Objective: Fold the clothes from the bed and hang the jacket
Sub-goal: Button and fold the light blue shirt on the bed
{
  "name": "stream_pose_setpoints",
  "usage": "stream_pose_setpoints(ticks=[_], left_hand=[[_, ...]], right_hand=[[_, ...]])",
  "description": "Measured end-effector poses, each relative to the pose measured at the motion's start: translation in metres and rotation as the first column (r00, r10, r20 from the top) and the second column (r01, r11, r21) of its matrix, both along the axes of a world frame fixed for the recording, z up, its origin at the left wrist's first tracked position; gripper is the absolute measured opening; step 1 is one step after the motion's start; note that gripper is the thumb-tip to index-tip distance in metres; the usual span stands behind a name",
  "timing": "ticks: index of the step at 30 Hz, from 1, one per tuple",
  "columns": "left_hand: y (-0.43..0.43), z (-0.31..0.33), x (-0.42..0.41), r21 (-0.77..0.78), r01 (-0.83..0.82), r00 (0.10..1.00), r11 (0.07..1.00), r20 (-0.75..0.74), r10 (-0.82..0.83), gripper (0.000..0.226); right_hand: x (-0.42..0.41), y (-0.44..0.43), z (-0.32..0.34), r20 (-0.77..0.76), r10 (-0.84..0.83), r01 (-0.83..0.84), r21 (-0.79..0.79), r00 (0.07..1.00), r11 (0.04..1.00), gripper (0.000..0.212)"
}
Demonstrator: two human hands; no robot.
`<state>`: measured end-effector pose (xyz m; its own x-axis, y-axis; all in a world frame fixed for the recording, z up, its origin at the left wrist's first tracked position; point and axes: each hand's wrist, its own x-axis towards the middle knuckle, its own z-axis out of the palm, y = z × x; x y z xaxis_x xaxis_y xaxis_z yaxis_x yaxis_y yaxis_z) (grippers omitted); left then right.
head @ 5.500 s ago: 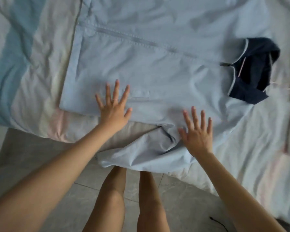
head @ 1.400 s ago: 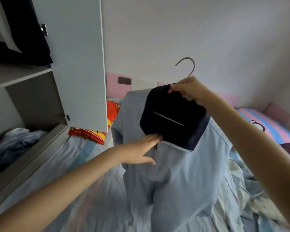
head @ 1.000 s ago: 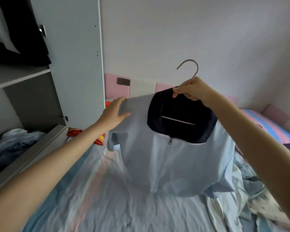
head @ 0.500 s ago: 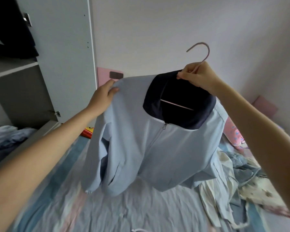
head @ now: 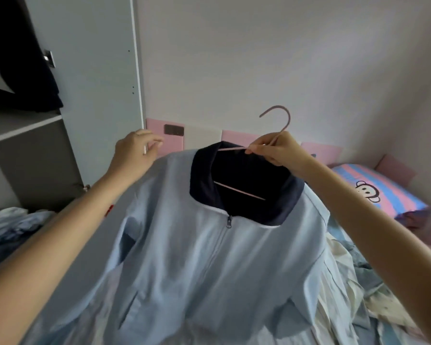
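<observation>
Pinching the thin pink hanger (head: 239, 192) at the foot of its hook, the right hand (head: 276, 150) has thumb and fingertips clamped on the wire. From it the jacket (head: 209, 270) hangs in mid-air over the bed, at the centre of the view. The jacket is light blue woven cloth, smooth and faintly creased, with a broad navy collar (head: 202, 185) spread open and a zip (head: 228, 221) closed up to the collar's base. The hanger's straight bar shows inside the neck opening.

The left hand (head: 134, 155) is at the jacket's left shoulder, its fingers loosely curled with the tips near the thumb and nothing between them.

At far left a flat grey wardrobe door (head: 92, 70) stands open beside a shelf (head: 22, 123) with dark clothes (head: 17, 78) above it; pale blue garments (head: 12, 225) lie crumpled below. Padded pink panels (head: 236, 136) run along the foot of the plain wall (head: 284, 58). At far right lies a pink-and-blue striped pillow (head: 383, 192) printed with a cartoon monkey face. Near right, a rumpled heap (head: 359, 282) of pale clothes lies on the bed.
</observation>
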<state>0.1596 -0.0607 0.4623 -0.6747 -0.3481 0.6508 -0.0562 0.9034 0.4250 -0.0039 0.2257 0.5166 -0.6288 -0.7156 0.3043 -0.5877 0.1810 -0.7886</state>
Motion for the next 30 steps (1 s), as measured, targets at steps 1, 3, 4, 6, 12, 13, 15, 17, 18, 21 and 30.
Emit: stream_pose_setpoints(ticks=[1,3,4,6,12,13,15,17,18,21,30], left_hand=[[0.014,0.007,0.001,-0.042,0.116,0.991,0.992,-0.067,-0.118,0.022],[0.045,0.015,-0.001,-0.078,0.273,0.961,0.959,-0.018,-0.275,0.034],[0.059,0.016,-0.004,-0.077,0.297,0.955,0.952,0.039,-0.294,0.04],[0.077,0.014,-0.012,-0.136,0.259,0.966,0.956,0.05,-0.254,0.032],[0.074,0.01,-0.011,-0.065,0.162,0.971,0.985,-0.169,-0.17,0.023],[0.073,0.014,-0.008,-0.048,0.148,0.968,0.988,-0.195,-0.155,0.023],[0.07,0.02,-0.005,-0.026,0.142,0.964,0.99,-0.225,-0.144,0.021],[0.066,0.027,-0.002,-0.022,0.117,0.964,0.993,-0.236,-0.118,0.015],[0.063,0.029,-0.002,-0.025,0.096,0.965,0.995,-0.244,-0.099,0.013],[0.056,0.033,0.003,-0.034,0.057,0.965,0.998,-0.254,-0.064,0.015],[0.002,0.049,0.036,0.011,-0.155,0.96,0.988,-0.236,0.153,0.019]], right_hand=[[0.005,-0.009,0.002,-0.003,-0.001,0.001,0.023,1.0,1.0,0.01],[0.016,-0.026,0.011,-0.025,0.028,-0.026,0.072,0.999,0.997,0.012],[0.023,-0.035,0.016,-0.052,0.049,-0.044,0.102,0.997,0.994,0.014],[0.035,-0.049,0.023,-0.11,0.088,-0.071,0.147,0.99,0.987,0.014],[0.037,-0.033,0.046,-0.082,0.266,-0.242,0.232,0.96,0.942,0.037],[0.031,-0.025,0.051,-0.106,0.246,-0.209,0.28,0.963,0.937,0.047],[0.018,-0.009,0.054,-0.156,0.183,-0.115,0.364,0.971,0.924,0.046],[0.012,-0.003,0.044,-0.243,0.167,-0.067,0.375,0.956,0.925,0.017],[0.013,-0.003,0.038,-0.278,0.142,-0.047,0.321,0.95,0.946,0.015],[0.017,-0.005,0.023,-0.298,0.084,-0.04,0.153,0.951,0.987,0.046],[0.01,-0.044,0.006,-0.246,0.192,-0.126,0.26,0.95,0.957,0.018]])
